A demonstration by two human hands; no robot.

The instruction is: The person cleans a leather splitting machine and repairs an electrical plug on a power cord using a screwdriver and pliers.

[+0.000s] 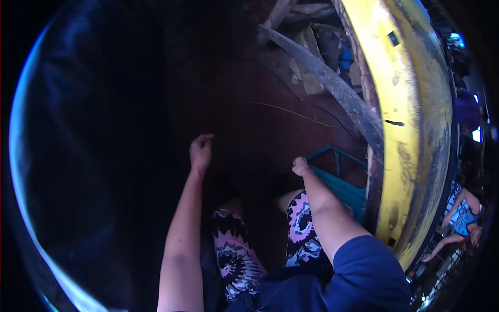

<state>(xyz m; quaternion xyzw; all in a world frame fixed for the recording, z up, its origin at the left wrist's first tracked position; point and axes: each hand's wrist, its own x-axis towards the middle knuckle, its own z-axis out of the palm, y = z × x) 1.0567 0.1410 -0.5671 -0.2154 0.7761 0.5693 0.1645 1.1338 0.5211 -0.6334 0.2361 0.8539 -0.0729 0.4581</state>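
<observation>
My left hand (201, 152) hangs over the dark floor at the middle of the head view, fingers loosely bent and one stretched out to the right. Nothing shows in it. Beside a teal plastic frame (340, 184), my right hand (300, 166) is closed with its fingers curled in. It overlaps the near left corner of that frame in this view. What the right hand holds, if anything, I cannot tell. Below both hands are my knees in patterned shorts (236, 255).
A worn yellow panel (397, 135) curves along the right, with a grey slanted bar (332, 80) beside it. Torn cardboard (309, 65) lies behind the bar. Dark sheeting (88, 156) fills the left. At far right are a person in a blue top (464, 216) and a purple garment (467, 110).
</observation>
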